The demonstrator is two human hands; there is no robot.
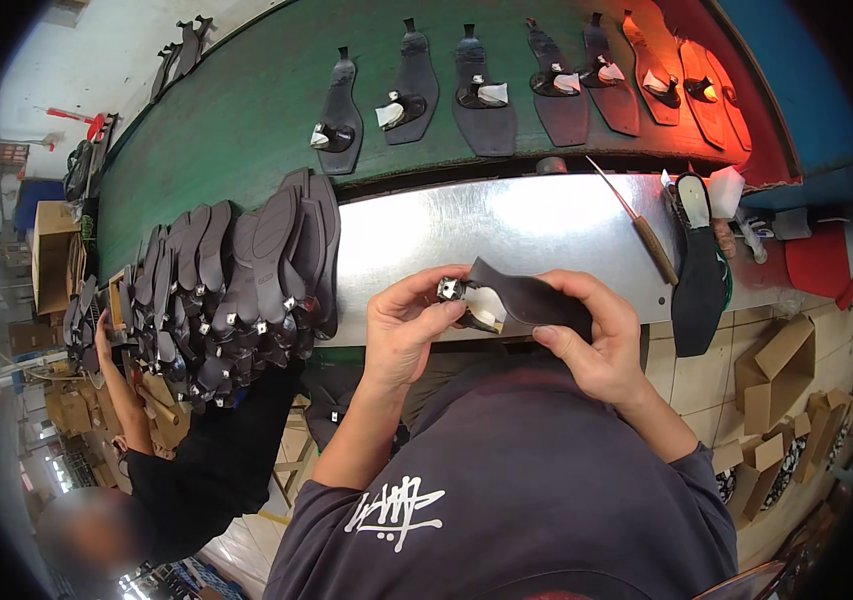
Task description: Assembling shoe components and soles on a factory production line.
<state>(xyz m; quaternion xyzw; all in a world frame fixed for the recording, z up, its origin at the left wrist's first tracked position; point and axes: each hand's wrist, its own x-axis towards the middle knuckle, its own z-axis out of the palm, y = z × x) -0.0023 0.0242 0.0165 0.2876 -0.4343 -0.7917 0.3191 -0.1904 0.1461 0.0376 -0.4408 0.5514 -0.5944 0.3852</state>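
Observation:
Between both hands, above the near edge of the metal bench, is a black sandal [536, 300] with a white patch and a shiny ornament. My left hand [404, 325] pinches the strap end by the ornament. Fingers of my right hand [601, 335] wrap round the other end of the sole, its thumb resting on the near edge. Beyond, to the right, a wooden-handled awl [646, 237] lies on the bench. Beside it a black sole or shoe form [698, 270] overhangs the bench edge.
A large pile of dark sandals [236, 270] covers the bench's left. Behind the metal top [426, 220], a green conveyor belt [236, 110] carries a row of sandals [486, 100], reddish-lit at right. A co-worker's arm [126, 390] reaches in at left. Cardboard boxes [776, 375] stand at lower right.

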